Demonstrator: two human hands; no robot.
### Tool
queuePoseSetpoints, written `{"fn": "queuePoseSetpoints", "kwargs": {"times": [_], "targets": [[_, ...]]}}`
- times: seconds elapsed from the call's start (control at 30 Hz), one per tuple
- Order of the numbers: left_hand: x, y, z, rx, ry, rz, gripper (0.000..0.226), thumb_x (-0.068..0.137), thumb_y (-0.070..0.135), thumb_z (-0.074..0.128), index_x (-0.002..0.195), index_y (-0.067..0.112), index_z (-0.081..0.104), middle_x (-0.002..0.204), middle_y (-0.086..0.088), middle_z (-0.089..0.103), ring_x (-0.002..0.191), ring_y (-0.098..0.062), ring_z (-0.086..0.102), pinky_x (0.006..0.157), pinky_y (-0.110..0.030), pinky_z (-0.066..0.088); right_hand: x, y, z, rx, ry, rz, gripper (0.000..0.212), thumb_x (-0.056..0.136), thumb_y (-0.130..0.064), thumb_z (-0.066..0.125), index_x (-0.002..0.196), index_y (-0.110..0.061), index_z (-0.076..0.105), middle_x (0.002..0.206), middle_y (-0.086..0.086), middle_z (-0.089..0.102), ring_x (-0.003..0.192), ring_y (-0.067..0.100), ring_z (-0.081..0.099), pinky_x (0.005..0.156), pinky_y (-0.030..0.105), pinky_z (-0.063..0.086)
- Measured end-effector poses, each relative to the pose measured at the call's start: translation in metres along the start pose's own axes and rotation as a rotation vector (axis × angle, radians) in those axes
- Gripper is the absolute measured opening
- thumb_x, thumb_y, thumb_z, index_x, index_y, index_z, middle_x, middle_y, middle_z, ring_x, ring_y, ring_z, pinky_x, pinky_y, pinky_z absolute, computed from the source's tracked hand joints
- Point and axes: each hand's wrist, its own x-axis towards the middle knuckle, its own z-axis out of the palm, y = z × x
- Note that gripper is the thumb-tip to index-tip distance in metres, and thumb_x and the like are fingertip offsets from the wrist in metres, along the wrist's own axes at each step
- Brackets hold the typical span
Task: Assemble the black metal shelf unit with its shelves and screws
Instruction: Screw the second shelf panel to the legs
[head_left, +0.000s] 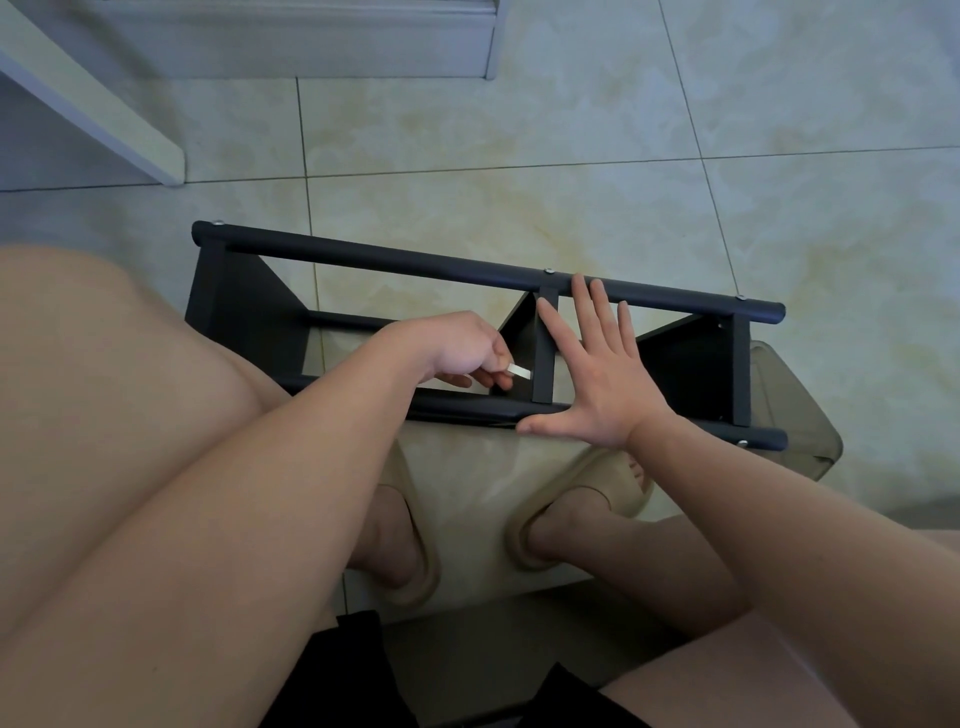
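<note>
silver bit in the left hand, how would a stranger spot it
Find the black shelf frame lying on the tiled floor. Beside its middle crosspiece, the left hand pinches a short pale metal piece. It is the only bright thing between the rails; the screw heads sit on them.

The shelf unit (415, 260) is black metal under a smooth matt coat, its round rails showing only a dull sheen. The screw heads (548, 270) along its 12 o'clock rail are bare bright metal, and so, as far as the blur allows, is the small pale key (519, 371) pinched in the left hand (457, 348). The floor tiles (519, 130) toward 12 o'clock are glossy, smooth and cream-veined, the slippers (613, 483) toward 5 o'clock are matt beige with a soft, even surface, and the shorts (332, 670) at 6 o'clock are black cloth.
</note>
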Motion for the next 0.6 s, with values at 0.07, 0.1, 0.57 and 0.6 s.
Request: {"fn": "queuePoseSetpoints", "kwargs": {"times": [0.07,0.1,0.57,0.6], "targets": [[-0.0013,-0.0003,-0.0007,0.031,-0.01,0.0,0.024,0.101,0.011,0.053,0.082,0.018,0.065,0.079,0.008,0.073,0.078,-0.005,0.062,0.079,-0.028,0.047,0.0,0.0,-0.0001,-0.003,0.003,0.0,0.132,0.062,-0.1,0.04,0.163,-0.028,-0.004,0.168,0.012,-0.022,0.152,0.026,-0.029,0.123,0.053,-0.013],[-0.0018,-0.0003,-0.0013,0.047,-0.014,-0.002,0.024,0.101,0.011,0.053,0.082,0.018,0.065,0.079,0.008,0.074,0.078,-0.005,0.062,0.08,-0.029,0.047,0.0,0.0,-0.0002,-0.001,0.003,0.001,0.132,0.062,-0.1,0.041,0.163,-0.028,-0.003,0.168,0.012,-0.022,0.152,0.027,-0.029,0.123,0.053,-0.013],[-0.0039,-0.0014,0.0005,0.295,-0.018,0.01,0.022,0.096,0.014,0.062,0.078,0.028,0.067,0.094,0.001,0.067,0.096,-0.023,0.058,0.087,-0.034,0.046,-0.0003,-0.0006,-0.0002,0.015,0.007,-0.001,0.131,0.063,-0.099,0.043,0.164,-0.027,-0.001,0.168,0.012,-0.021,0.152,0.027,-0.028,0.123,0.049,-0.015],[-0.0044,-0.001,0.0009,0.312,-0.018,0.012,0.022,0.096,0.015,0.063,0.079,0.028,0.066,0.093,0.001,0.065,0.094,-0.022,0.057,0.087,-0.034,0.046,-0.0002,-0.0006,-0.0002,0.015,0.007,-0.001,0.131,0.063,-0.099,0.043,0.164,-0.027,-0.001,0.168,0.012,-0.021,0.152,0.027,-0.028,0.123,0.049,-0.015]]}}
